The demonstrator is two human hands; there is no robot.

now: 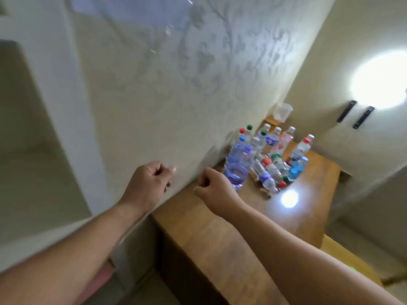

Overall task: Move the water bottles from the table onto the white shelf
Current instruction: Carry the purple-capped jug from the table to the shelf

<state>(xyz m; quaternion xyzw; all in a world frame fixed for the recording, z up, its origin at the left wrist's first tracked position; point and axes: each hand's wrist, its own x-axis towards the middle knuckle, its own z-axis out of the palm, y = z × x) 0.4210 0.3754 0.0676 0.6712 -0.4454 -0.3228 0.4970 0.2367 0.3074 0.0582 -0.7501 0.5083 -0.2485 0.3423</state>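
**Both hands bare, bottles bunched at the far end of the desk**

My left hand (149, 181) is held out in front of the pale patterned wall (154, 95), fingers curled in toward the palm, with nothing in them. My right hand (211, 186) is out over the wooden desk (209, 227), its fingers curled the same way and also holding nothing. It sits just beside the large blue-tinted bottle (239, 164); I cannot tell whether the knuckles touch it.

The water bottles (275, 150) are all on the desk, crowded into the far corner where the wall meets the side wall. Most stand upright, with red, green, blue and white caps. A few lie on their sides at the front of the group, among them 1 with a red-and-white label (269, 167). A small blue bottle (297, 169) stands at the right edge of the cluster. The view is blurred, so I cannot count them.

Behind the bottles a clear plastic container (283, 112) stands against the wall. A bright lamp (378, 80) glares at the right, and its reflection (289, 198) shines on the desk near the lying bottles. 2 black brackets (346, 111) hang on the side wall below the lamp.

The white shelf (44, 172) is a recess at my far left, well apart from the bottles.
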